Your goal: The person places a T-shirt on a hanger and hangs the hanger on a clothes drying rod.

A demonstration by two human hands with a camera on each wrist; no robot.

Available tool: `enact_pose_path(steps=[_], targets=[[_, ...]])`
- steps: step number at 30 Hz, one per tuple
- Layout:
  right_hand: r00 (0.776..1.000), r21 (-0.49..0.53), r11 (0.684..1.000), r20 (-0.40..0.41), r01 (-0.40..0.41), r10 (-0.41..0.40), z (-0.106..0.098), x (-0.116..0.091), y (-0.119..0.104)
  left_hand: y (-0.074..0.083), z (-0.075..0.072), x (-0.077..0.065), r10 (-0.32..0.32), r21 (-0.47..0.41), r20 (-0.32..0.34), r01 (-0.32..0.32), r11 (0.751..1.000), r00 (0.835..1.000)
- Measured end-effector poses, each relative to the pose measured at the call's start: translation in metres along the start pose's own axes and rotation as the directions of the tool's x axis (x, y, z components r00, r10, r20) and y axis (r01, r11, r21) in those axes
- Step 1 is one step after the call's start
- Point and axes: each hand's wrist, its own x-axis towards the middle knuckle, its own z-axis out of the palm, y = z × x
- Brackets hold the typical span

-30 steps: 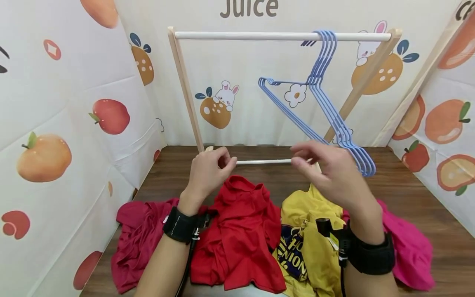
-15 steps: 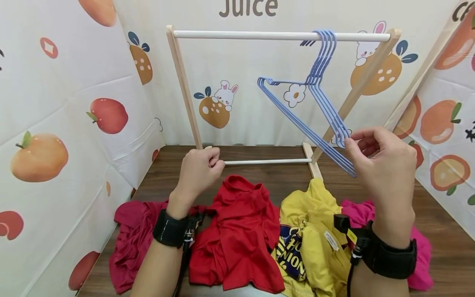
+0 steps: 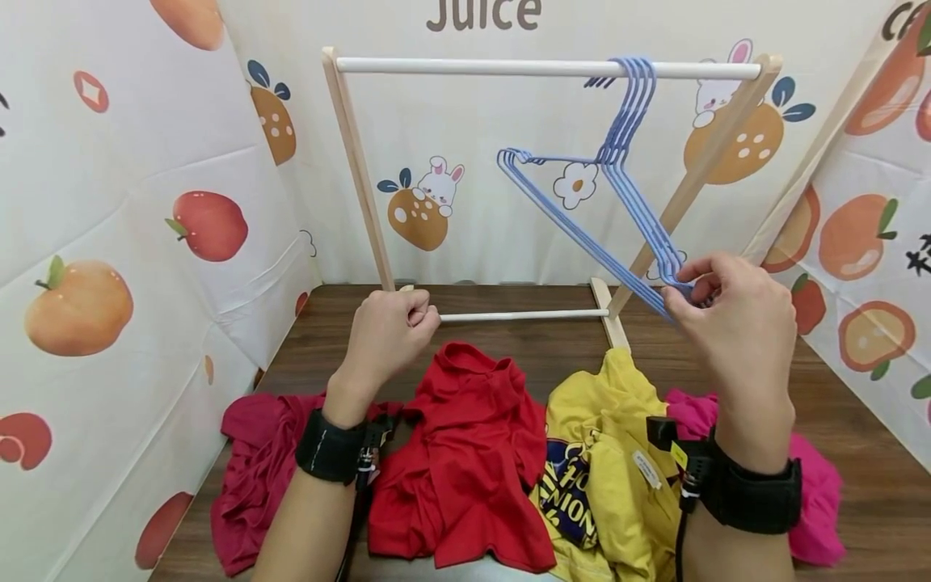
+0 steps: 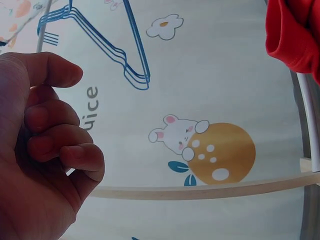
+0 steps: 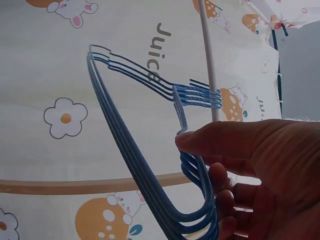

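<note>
Several blue clothes hangers (image 3: 575,230) hang close together by their hooks from the white top rod (image 3: 473,68) of a small clothes rack, toward its right end. My right hand (image 3: 738,315) pinches them at their lower right corner. In the right wrist view the thumb of that hand (image 5: 280,165) lies on the front of the hangers (image 5: 145,170), with the fingers behind. My left hand (image 3: 389,335) is raised in front of the rack's left foot and holds nothing. Its fingers are loosely curled in the left wrist view, where the hand (image 4: 45,140) is apart from the hangers (image 4: 107,45).
A crimson garment (image 3: 254,477), a red shirt (image 3: 465,461), a yellow shirt (image 3: 618,477) with dark print and a pink garment (image 3: 815,493) lie crumpled on the wooden table (image 3: 538,347). A white lower bar (image 3: 524,316) joins the rack's legs. Fruit-printed cloth surrounds the table.
My right hand has moved right from in front of the hangers to their right corner and taken hold, then shifted slightly left. My left hand has drifted a little left.
</note>
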Motion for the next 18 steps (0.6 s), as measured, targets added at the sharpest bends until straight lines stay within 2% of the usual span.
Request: enact_pose_path(steps=[5,11,15,18], targets=[[1.000,-0.013,1.000,0.012,-0.011,0.011,0.008,0.005,0.004,-0.002,0.000,0.000,-0.006,0.003,-0.001,0.006,1.000,1.000],[0.999,0.009,1.000,-0.030,0.011,-0.010,0.020,0.011,0.007,-0.003,-0.002,0.000,-0.017,0.007,0.026,0.017,1.000,1.000],[0.998,0.037,0.999,-0.058,0.019,-0.016,0.022,0.010,0.005,-0.004,0.001,0.001,-0.070,0.011,0.124,0.069,0.998,0.990],[0.997,0.053,0.998,-0.080,0.021,-0.017,0.021,0.008,0.001,-0.009,0.009,0.000,-0.140,0.020,0.239,0.139,0.990,0.961]])
